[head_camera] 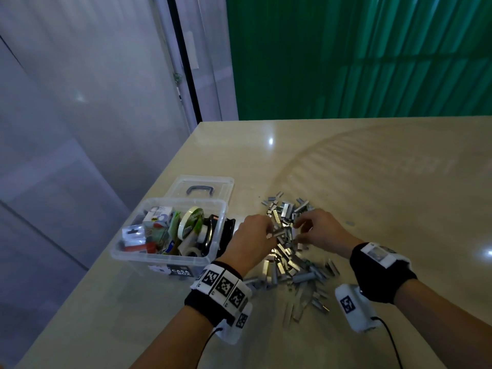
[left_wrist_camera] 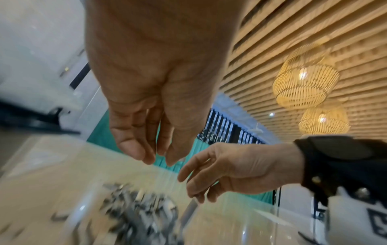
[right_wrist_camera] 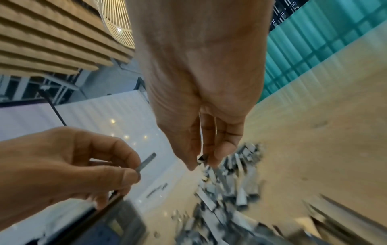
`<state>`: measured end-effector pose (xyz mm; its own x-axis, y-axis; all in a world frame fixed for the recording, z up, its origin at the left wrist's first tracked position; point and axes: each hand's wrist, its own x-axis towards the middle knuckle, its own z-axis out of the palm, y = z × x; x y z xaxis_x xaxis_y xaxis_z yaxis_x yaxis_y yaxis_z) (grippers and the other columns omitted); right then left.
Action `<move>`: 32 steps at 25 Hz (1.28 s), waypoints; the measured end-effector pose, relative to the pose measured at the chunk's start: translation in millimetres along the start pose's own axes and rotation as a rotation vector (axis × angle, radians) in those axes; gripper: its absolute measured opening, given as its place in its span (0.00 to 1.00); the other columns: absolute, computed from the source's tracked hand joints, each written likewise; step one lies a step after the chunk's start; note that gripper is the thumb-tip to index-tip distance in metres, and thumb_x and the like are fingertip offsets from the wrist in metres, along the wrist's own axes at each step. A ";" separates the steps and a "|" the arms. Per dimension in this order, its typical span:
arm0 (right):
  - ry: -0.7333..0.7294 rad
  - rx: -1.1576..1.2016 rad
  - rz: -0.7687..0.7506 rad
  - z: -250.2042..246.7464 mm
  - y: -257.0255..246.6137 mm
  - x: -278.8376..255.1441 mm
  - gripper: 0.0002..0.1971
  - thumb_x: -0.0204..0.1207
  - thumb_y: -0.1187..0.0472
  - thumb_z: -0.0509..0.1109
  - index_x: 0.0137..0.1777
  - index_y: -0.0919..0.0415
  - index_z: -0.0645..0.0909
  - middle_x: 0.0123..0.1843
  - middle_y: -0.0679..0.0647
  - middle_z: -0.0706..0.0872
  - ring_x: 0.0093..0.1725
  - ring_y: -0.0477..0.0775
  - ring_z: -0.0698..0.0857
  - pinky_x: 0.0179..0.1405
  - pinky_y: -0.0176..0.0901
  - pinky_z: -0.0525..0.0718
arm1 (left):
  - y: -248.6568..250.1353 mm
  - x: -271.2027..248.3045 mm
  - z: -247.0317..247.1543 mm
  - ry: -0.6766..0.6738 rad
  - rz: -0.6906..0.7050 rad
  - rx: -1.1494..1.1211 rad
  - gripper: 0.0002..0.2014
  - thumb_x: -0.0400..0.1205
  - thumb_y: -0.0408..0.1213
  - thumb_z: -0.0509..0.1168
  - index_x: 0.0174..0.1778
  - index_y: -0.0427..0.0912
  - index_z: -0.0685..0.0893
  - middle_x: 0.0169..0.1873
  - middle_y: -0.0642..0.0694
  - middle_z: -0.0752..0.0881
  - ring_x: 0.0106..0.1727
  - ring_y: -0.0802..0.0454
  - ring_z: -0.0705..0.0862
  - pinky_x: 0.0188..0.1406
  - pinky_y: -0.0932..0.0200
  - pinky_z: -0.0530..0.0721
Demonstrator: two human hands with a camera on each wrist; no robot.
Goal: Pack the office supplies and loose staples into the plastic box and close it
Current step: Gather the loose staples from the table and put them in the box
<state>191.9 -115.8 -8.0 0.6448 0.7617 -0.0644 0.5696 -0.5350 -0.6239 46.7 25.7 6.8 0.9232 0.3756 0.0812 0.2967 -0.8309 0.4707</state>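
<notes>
Supplies already fill your open box by its lid, but the staples still litter the tabletop; left hand pinches one strip, right hand pinches another.

Glossy beige stone-look tabletop, ceiling light spots reflected on it. Behind its far edge: ribbed green translucent wall panel. Left: pale grey glossy floor. Overhead: slatted wooden ceiling with two lit woven wicker pendant lamps.
</notes>
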 end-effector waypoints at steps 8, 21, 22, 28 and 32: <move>0.053 0.206 -0.198 -21.5 -98.8 29.3 0.04 0.72 0.66 0.81 0.38 0.59 0.92 0.31 0.55 0.91 0.31 0.48 0.89 0.37 0.47 0.87 | -62.2 -42.9 -119.2 0.335 -0.133 -0.065 0.03 0.76 0.39 0.72 0.44 0.48 0.85 0.33 0.52 0.85 0.34 0.56 0.83 0.36 0.55 0.84; -0.016 0.058 -0.397 90.1 -237.1 87.1 0.07 0.74 0.72 0.76 0.50 0.64 0.91 0.46 0.56 0.91 0.46 0.51 0.88 0.42 0.30 0.81 | -157.0 -35.7 -133.7 0.161 -0.319 0.193 0.09 0.79 0.43 0.69 0.50 0.43 0.86 0.45 0.44 0.86 0.45 0.44 0.85 0.41 0.53 0.83; -0.011 0.038 -0.390 93.4 -236.7 89.2 0.07 0.74 0.73 0.75 0.49 0.65 0.91 0.46 0.56 0.92 0.47 0.52 0.88 0.43 0.33 0.83 | -157.8 -32.5 -132.0 0.151 -0.313 0.200 0.10 0.79 0.45 0.68 0.50 0.43 0.85 0.46 0.44 0.86 0.45 0.44 0.85 0.41 0.52 0.84; -0.011 -0.044 -0.307 93.7 -228.0 95.8 0.11 0.76 0.71 0.73 0.56 0.63 0.91 0.54 0.56 0.92 0.53 0.52 0.89 0.52 0.37 0.85 | -163.0 -25.8 -135.6 0.141 -0.268 0.196 0.14 0.82 0.49 0.68 0.53 0.42 0.84 0.48 0.44 0.86 0.49 0.44 0.85 0.43 0.54 0.78; 0.025 0.014 -0.272 79.5 -219.2 93.7 0.08 0.77 0.68 0.74 0.53 0.61 0.91 0.48 0.52 0.92 0.46 0.46 0.89 0.44 0.25 0.81 | -155.6 -26.2 -145.9 0.236 -0.200 0.157 0.09 0.83 0.45 0.65 0.48 0.43 0.84 0.44 0.45 0.86 0.44 0.44 0.85 0.43 0.51 0.84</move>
<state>86.9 101.9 60.8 0.4814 0.8674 0.1259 0.7166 -0.3068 -0.6263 -59.3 205.0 59.6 0.7663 0.6070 0.2106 0.5172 -0.7773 0.3583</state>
